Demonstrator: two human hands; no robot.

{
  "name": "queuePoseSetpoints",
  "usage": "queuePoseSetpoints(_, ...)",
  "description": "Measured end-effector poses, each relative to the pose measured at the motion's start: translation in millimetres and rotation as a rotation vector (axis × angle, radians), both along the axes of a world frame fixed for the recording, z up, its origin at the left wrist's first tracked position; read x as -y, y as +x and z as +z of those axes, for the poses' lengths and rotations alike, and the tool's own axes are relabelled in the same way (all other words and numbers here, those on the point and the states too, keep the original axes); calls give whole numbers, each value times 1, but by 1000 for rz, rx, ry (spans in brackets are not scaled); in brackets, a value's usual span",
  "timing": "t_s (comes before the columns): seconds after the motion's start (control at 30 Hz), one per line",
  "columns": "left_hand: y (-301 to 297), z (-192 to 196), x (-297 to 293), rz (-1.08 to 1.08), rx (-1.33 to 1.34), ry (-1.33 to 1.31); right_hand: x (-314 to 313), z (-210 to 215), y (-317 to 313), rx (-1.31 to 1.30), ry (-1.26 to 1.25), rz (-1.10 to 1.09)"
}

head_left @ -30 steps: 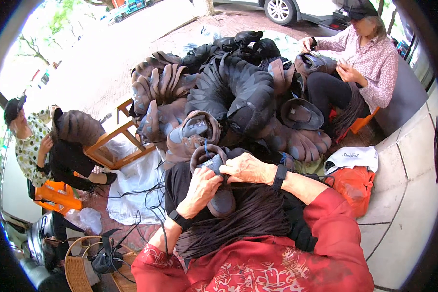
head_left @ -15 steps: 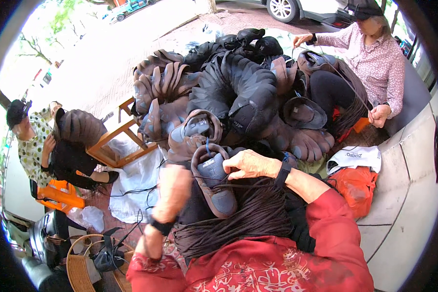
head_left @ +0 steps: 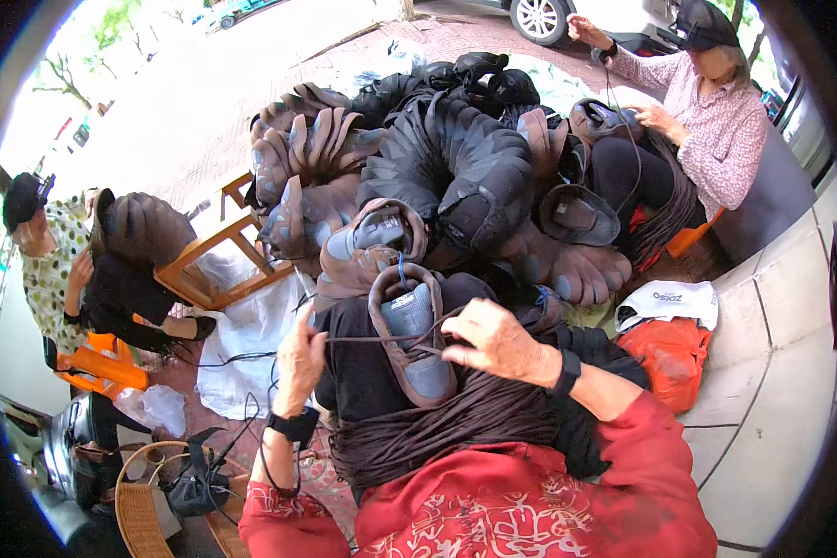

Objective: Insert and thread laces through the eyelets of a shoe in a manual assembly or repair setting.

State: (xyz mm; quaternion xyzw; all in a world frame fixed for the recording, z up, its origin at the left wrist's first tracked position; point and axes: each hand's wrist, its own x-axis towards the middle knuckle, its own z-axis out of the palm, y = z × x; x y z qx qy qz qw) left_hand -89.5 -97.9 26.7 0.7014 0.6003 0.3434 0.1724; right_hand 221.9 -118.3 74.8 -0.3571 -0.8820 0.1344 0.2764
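on either side of the blue-toed shoe (head_left: pixel 428 378), left hand (head_left: pixel 299 361) and right hand (head_left: pixel 500 342), held apart, pinch a dark lace (head_left: pixel 355 340).

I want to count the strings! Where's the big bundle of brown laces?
In the head view, the bundle of brown laces lies across the person's lap, low in the middle, between the brown-and-blue shoe and the red shirt.

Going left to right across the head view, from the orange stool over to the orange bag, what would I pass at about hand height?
Orange stool → wooden frame → left hand → shoe upper on the lap → right hand → orange bag.
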Motion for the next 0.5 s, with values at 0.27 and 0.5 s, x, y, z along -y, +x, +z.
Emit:
queuePoseSetpoints(0.27,57,6,1,-325,167,28,2,-33,-27,-72,-228,-43)
queuePoseSetpoints(0.5,68,3,-16,-481,-66,50,-28,-18,2,-83,-888,36)
